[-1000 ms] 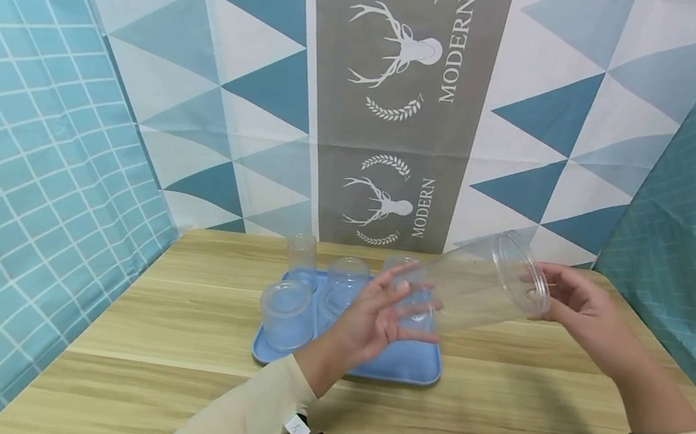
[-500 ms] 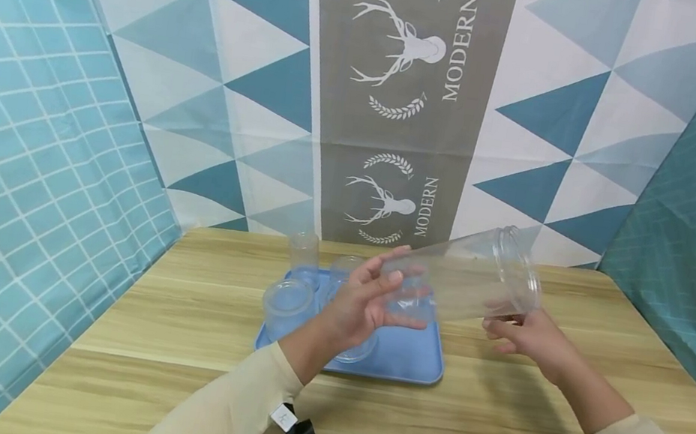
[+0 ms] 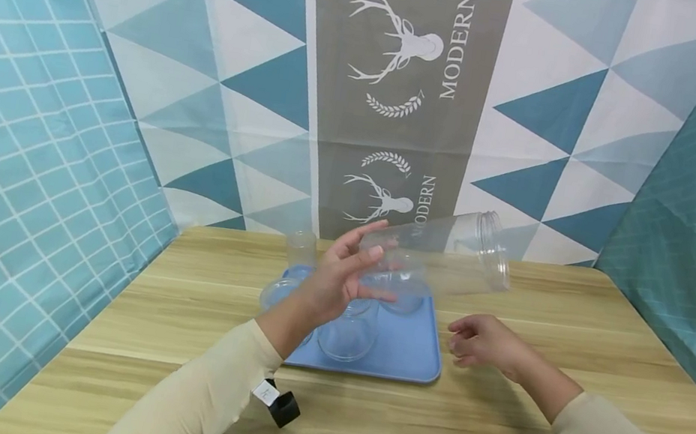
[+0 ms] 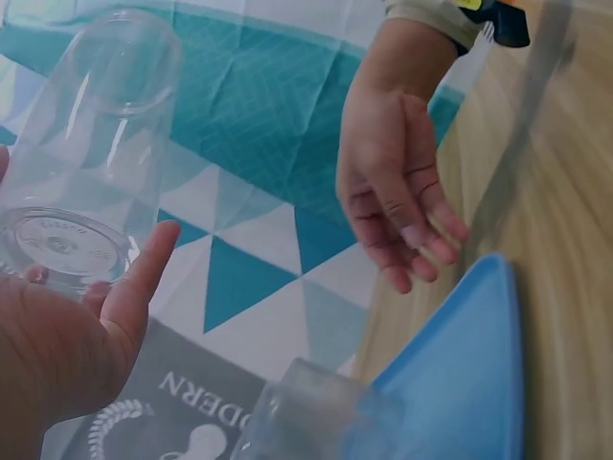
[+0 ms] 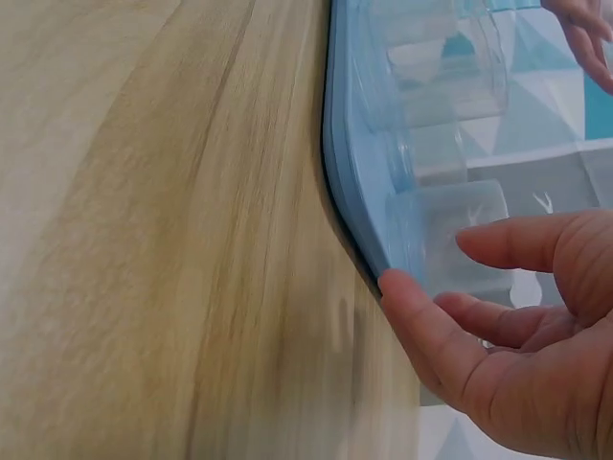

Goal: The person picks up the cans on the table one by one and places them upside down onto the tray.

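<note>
My left hand (image 3: 331, 283) grips a tall clear plastic jar (image 3: 451, 255) by its base. The jar is raised above the blue tray (image 3: 414, 360) and tilted, its threaded mouth pointing right. In the left wrist view, my thumb and fingers are round the bottom of the jar (image 4: 91, 158). My right hand (image 3: 491, 346) holds nothing and hovers by the tray's right edge, fingers loosely bent. From the right wrist view, its fingers (image 5: 436, 335) appear close to a tray corner (image 5: 359, 230); whether they touch it I cannot tell.
Several clear jars stand on the tray: one at the front (image 3: 347, 338), a slim one at the back left (image 3: 302, 249), others partly behind my left hand. The wooden table (image 3: 547, 294) meets patterned cloth at the back and sides.
My right hand has let go of the jar's mouth and moved down and left towards the tray. My left hand has carried the jar leftward and slightly up.
</note>
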The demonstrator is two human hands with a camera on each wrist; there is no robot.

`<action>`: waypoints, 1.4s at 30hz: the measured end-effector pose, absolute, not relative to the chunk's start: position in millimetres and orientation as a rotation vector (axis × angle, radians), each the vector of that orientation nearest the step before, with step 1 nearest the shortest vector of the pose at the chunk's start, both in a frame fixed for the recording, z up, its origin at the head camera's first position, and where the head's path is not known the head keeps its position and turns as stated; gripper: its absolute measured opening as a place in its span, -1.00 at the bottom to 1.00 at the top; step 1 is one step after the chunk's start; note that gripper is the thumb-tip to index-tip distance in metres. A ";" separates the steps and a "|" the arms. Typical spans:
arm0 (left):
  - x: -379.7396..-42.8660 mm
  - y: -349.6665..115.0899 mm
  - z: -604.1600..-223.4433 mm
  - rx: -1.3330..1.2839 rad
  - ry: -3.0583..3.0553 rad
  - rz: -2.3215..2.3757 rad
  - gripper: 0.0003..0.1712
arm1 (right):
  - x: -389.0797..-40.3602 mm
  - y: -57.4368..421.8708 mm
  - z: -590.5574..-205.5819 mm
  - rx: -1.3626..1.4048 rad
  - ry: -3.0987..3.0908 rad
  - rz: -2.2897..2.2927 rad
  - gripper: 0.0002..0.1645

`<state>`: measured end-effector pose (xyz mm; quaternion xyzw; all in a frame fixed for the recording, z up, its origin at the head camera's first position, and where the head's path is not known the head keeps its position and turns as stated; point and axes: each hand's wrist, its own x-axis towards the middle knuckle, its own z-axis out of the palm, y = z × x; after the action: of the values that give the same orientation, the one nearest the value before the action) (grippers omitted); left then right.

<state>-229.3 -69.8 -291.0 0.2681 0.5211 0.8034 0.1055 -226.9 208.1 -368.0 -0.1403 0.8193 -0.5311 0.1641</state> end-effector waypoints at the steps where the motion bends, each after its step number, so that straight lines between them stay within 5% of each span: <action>1: -230.1 -71.3 -289.1 0.783 1.560 2.367 -0.35 | -227.6 206.3 -368.8 -0.405 2.342 -1.505 -0.44; 31: -239.1 -95.0 -252.0 0.681 2.223 1.903 -0.28 | -237.2 178.3 -390.6 -0.146 2.298 -1.609 -0.42; 42: -245.1 -83.8 -238.6 0.874 2.686 1.416 -0.22 | -236.2 180.7 -395.1 -0.316 2.293 -1.687 -0.66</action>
<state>-245.1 -83.8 -238.6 0.2765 0.8502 0.4480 -0.0090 -236.2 180.7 -395.1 -0.1093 0.7928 -0.5834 0.1381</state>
